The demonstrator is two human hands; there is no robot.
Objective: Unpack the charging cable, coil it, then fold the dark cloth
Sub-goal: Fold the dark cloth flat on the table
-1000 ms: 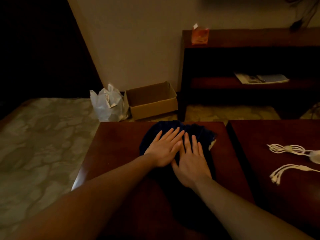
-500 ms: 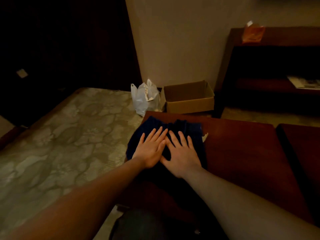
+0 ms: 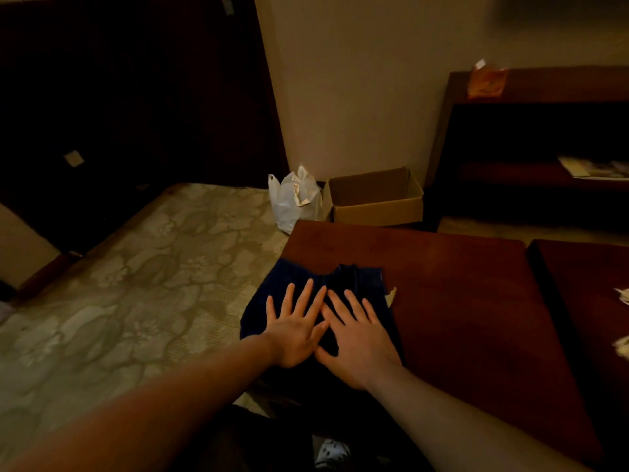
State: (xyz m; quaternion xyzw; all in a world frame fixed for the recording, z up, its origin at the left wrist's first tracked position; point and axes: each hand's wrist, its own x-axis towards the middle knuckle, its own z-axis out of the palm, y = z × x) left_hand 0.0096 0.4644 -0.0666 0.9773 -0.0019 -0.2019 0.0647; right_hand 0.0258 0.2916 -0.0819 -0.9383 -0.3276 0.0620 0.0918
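1. Palms down, both of them! My left hand (image 3: 292, 332) and right hand (image 3: 357, 345) lie side by side, thumbs nearly touching. The fingers are straight and fanned, gripping nothing, just pressing flat on the dark cloth (image 3: 289, 277).
2. The cloth sits under them at the left edge of the table (image 3: 442, 284), a little back from the far-left corner. Whether its left side hangs over that edge, I cannot tell in this light. A pale tag (image 3: 391, 296) pokes out on its right.
3. Here's the change: a second ago this bundle lay at the middle of the far edge. Now it's over by the left edge, and my fingers have spread wider.
4. My head has swung left too. The white cable, in plain view then on the neighbouring table (image 3: 585, 301), is now only pale blurred scraps at that table's right side.
5. My read is that unpacking and coiling are done and this is the smoothing press on a compact fold. So close to the edge, the cloth could slip off.
6. Past the far edge, on the floor, are a plastic bag (image 3: 292, 202) and an open cardboard box (image 3: 374, 206).
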